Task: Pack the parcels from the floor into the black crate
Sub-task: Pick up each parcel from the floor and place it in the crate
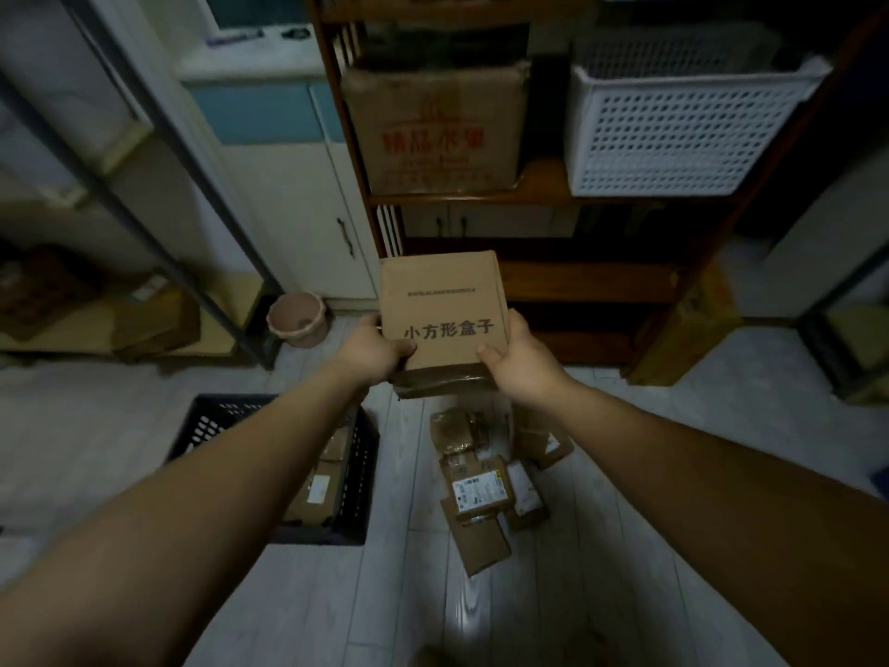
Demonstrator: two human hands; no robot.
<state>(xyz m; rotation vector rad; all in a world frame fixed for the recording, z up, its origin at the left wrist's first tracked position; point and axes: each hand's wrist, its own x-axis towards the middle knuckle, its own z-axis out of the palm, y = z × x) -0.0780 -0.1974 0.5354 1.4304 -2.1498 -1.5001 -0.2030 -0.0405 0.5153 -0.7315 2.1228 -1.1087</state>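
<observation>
I hold a brown cardboard parcel (440, 300) with black printed characters up in front of me, above the floor. My left hand (373, 351) grips its near left corner and my right hand (517, 361) grips its near right corner, thumbs on top. The black crate (358, 479) stands on the floor at the lower left, partly hidden by my left forearm, with several brown parcels (320, 488) inside. A heap of several more parcels (481, 493) with white labels lies on the floor to the right of the crate.
A dark wooden shelf (539, 190) ahead carries a large carton (433, 132) and a white perforated basket (673, 122). A pink bucket (297, 320) stands by a white cabinet (298, 214). A metal rack (144, 223) with boxes lines the left side.
</observation>
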